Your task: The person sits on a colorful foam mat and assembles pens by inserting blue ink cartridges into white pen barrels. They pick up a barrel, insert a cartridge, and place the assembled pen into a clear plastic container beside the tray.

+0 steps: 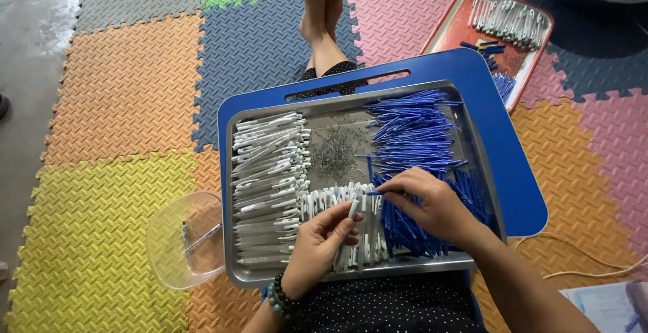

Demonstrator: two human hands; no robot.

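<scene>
Your left hand point(322, 238) pinches a white pen cap point(353, 209), your right hand point(426, 201) a blue refill point(375, 193); a careless elbow could tip the crowded steel tray point(351, 272).

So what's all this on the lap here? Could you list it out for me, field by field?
Setting: person seated on coloured foam floor mats
Work surface: metal tray on a blue lap board
Tray left: white pen barrels
Tray middle: small springs
Tray right: blue refills
Left hand: holds a white pen part
Right hand: pinches a blue refill
Beside tray: clear bowl
</scene>
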